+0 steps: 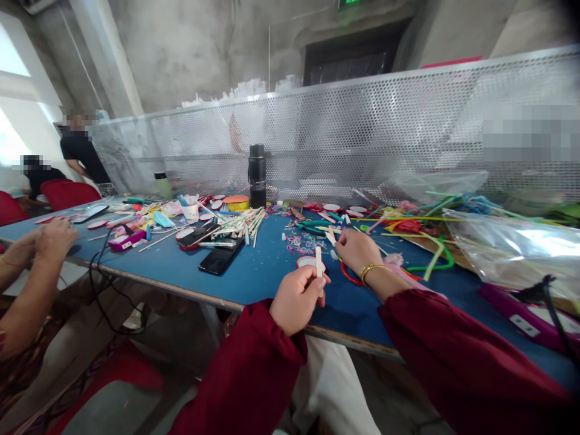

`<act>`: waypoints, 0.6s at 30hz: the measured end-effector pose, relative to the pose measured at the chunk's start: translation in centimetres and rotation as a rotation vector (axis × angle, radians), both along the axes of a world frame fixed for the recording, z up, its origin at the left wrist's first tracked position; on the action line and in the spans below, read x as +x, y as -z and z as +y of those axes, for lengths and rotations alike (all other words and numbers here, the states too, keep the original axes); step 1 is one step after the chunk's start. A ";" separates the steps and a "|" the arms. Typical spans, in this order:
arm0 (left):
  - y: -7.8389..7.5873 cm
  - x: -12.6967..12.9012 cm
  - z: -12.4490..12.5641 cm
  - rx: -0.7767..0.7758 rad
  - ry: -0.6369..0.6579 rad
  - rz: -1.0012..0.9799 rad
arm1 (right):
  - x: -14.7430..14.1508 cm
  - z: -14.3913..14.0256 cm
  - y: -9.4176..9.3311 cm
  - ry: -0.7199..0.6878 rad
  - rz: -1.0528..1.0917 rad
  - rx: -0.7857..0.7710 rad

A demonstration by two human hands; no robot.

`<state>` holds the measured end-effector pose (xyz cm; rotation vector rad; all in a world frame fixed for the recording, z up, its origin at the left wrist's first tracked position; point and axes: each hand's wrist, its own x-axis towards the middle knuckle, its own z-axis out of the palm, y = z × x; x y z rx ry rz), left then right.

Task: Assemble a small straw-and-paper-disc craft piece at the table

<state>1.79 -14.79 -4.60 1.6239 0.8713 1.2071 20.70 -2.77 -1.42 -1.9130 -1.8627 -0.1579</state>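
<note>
Head view: blue worktop runs left to right, backed by a perforated metal screen. It is crowded, and most of the risks come from that.

Clear bag lies at the right, with bright tubes spilling from under it. A sleeve swinging that way could drag the tubes off.

Black flask stands upright at the back, well apart from the hands, so it is unlikely to be knocked.

Co-worker's hands rest on the left edge. A black cable hangs over that edge and a knee could snag it.

Two phones lie flat near the front, beside a heap of sticks. An elbow push could slide the nearer phone over the rim.

Left hand hovers at the front edge, closed around a white stick held upright. The grip looks low on the stick, so it could slip or tip out and drop to the floor past the edge.

Right hand lies on the worktop, fingers curled around a small pale piece; whether it is pinched I cannot tell. A red ring sits just under the wrist and may get swept along.

Loose bands are scattered just beyond and could scatter further.
</note>
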 end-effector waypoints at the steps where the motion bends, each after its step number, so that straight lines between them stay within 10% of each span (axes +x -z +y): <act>1: 0.0 0.0 0.0 -0.002 0.001 -0.002 | 0.0 -0.1 -0.1 -0.001 0.000 0.005; 18: -0.1 0.0 0.0 -0.019 0.001 -0.039 | 1.1 -4.3 1.0 -0.208 -0.005 0.272</act>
